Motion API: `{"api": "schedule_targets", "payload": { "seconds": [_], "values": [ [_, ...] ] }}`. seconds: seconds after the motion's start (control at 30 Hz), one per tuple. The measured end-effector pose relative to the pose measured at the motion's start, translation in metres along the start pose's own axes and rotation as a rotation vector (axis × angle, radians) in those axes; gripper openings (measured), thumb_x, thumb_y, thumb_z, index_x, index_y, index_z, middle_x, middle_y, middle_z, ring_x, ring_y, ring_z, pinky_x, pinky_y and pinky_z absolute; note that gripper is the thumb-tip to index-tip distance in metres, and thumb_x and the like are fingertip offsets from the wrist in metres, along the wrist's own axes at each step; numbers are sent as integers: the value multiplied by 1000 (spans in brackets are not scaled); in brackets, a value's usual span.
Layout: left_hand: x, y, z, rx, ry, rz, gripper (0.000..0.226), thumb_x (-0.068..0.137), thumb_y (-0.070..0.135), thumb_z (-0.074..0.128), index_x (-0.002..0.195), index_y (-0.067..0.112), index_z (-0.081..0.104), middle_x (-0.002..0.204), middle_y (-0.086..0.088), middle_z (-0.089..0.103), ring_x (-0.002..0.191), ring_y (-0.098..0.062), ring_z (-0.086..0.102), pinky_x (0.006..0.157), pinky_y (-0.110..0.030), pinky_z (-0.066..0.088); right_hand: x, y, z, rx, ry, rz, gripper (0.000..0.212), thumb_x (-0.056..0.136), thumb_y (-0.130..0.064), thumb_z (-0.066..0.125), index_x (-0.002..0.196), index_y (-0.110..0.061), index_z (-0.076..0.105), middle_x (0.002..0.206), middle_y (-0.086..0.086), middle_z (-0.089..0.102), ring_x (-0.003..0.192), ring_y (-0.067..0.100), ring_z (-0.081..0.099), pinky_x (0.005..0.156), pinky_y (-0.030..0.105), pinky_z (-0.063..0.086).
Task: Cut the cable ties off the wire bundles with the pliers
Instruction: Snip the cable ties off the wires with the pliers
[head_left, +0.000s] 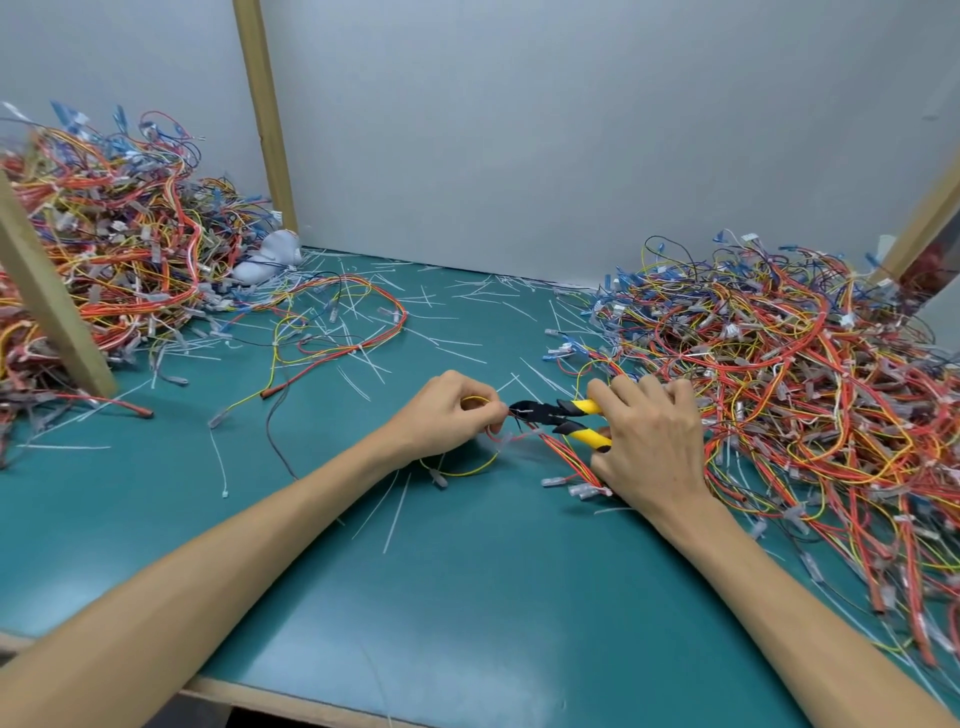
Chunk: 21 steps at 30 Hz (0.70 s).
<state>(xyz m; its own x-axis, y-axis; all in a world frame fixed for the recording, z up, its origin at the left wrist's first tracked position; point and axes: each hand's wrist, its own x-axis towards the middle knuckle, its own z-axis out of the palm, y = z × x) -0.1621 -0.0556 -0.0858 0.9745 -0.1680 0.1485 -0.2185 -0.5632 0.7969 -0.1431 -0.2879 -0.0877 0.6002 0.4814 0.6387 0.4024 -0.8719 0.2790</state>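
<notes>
Forearms (208, 571); hands (447, 415) (649, 447), pliers (561, 415), wires (470, 470) between piles (779, 364) (104, 234)

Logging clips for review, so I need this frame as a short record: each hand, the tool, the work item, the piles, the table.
left hand: pinches the wire bundle at its left end
right hand: grips the pliers by their yellow-and-black handles
pliers: tip at the bundle, close to the left fingers; whether it is cutting cannot be told
left pile: tangled wires, far left
right pile: tangled wires, beside the right hand
table: green top strewn with cut cable ties
</notes>
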Motion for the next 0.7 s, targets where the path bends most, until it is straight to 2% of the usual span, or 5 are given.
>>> {"api": "schedule_targets", "payload": {
  "seconds": [0.2, 0.3, 0.37, 0.5, 0.7],
  "values": [
    [1, -4, -1, -8, -65, 83, 31, 96, 16, 54, 67, 19, 63, 47, 11, 44, 51, -9, 32, 51, -22, 28, 2, 0, -2, 101, -126, 29, 37, 60, -27, 50, 92, -11, 59, 81, 7, 54, 74, 30, 49, 64, 38, 42],
    [1, -4, -1, -20, -78, 111, 30, 98, 18, 53, 69, 17, 64, 50, 12, 47, 52, -10, 32, 52, -22, 28, 3, 3, -2, 187, -216, 30, 22, 65, -29, 60, 82, -16, 54, 72, 1, 54, 68, 29, 50, 53, 30, 34],
    [0, -5, 0, -18, -77, 126, 27, 98, 19, 53, 74, 15, 66, 56, 8, 49, 52, -10, 32, 52, -21, 28, 4, 6, -2, 267, -267, 62, 17, 66, -33, 53, 71, -21, 43, 60, -5, 45, 60, 27, 44, 49, 26, 23],
    [0, -8, 2, 3, -52, 164, 22, 98, 21, 55, 83, 17, 70, 58, -6, 52, 51, -7, 32, 50, -20, 27, 3, 8, -3, 308, -367, 113, 18, 64, -36, 46, 66, -21, 36, 53, -5, 41, 57, 26, 43, 49, 26, 24],
    [0, -7, 4, 43, 38, 197, 20, 96, 21, 57, 83, 20, 72, 49, 11, 46, 49, -8, 34, 49, -16, 27, 4, 12, -2, 263, -394, 77, 26, 74, -36, 57, 97, -25, 51, 81, -9, 43, 81, 21, 45, 62, 31, 34]
  ]
}}
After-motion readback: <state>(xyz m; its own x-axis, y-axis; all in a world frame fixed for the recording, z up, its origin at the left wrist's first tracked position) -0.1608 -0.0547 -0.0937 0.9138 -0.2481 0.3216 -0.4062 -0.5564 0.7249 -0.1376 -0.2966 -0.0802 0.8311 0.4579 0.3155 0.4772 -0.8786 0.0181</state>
